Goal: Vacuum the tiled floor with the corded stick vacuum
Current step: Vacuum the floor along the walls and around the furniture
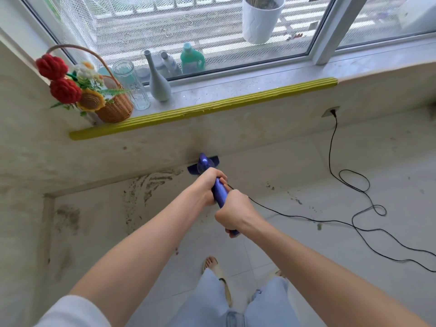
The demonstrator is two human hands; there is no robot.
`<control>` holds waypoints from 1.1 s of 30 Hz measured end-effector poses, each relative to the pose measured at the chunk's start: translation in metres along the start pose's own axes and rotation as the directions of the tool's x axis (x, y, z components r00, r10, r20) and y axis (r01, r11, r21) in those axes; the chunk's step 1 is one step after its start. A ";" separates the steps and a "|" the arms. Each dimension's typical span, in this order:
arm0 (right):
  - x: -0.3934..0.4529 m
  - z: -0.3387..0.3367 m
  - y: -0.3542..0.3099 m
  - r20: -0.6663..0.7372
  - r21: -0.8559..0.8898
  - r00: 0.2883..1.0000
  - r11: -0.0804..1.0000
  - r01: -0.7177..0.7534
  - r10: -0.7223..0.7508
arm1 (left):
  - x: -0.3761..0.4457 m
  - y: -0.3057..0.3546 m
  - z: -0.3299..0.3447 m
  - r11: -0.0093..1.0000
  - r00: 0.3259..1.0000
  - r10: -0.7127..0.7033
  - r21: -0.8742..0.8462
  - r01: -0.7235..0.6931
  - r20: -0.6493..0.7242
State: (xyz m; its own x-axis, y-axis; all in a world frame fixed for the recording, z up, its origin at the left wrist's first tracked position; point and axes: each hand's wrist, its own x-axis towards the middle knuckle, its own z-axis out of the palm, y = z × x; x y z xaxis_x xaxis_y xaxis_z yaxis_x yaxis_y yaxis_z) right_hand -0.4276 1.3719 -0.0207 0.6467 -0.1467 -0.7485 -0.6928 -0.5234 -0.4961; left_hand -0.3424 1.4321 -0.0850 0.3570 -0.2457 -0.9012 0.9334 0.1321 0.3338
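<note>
Floor (330,244): pale tiles, dirt smears near the left wall and below the sill. Window (200,31): wide, mesh behind glass, white pot (260,18) outside. Sill (236,87): stone, yellow edge strip (203,108) along its front. Cord (349,182): black, plugged into a wall socket (330,112) at right, looping over the floor to the vacuum. Vacuum (220,193): blue stick, head (204,162) on the floor against the wall under the sill. Basket (114,107): wicker, holding red flowers (57,77), at the sill's left end. Vases: 1 clear glass (131,84), 1 grey bottle-neck (158,80), beside the basket. Left hand (208,186): fingers wrapped round the vacuum's handle, forward. Right hand (236,214): gripping the handle's rear end.
</note>
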 end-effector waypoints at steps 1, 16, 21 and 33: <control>0.001 0.001 0.000 0.002 0.030 1.000 1.000 -0.008 0.008 | 0.001 0.002 0.001 1.000 1.000 0.000 0.023 0.000 0.004; 0.002 0.008 0.006 -0.001 0.180 0.999 0.983 -0.041 0.041 | 0.004 -0.002 0.001 0.994 1.000 -0.001 0.111 0.003 -0.024; -0.003 0.015 0.023 0.016 0.117 0.998 0.991 -0.059 0.058 | 0.002 -0.023 0.003 0.992 0.999 -0.007 0.122 0.012 -0.044; -0.041 -0.008 0.054 0.104 -0.109 0.990 0.989 0.104 -0.093 | -0.023 -0.068 0.010 0.988 0.994 0.092 -0.116 -0.099 -0.063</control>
State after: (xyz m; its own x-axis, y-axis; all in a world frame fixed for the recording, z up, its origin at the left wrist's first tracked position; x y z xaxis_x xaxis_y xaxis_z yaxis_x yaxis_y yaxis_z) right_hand -0.4888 1.3424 -0.0135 0.6716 -0.0096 -0.7408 -0.5829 -0.6240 -0.5204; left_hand -0.4140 1.4187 -0.0842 0.4385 -0.1718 -0.8822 0.8828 0.2664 0.3870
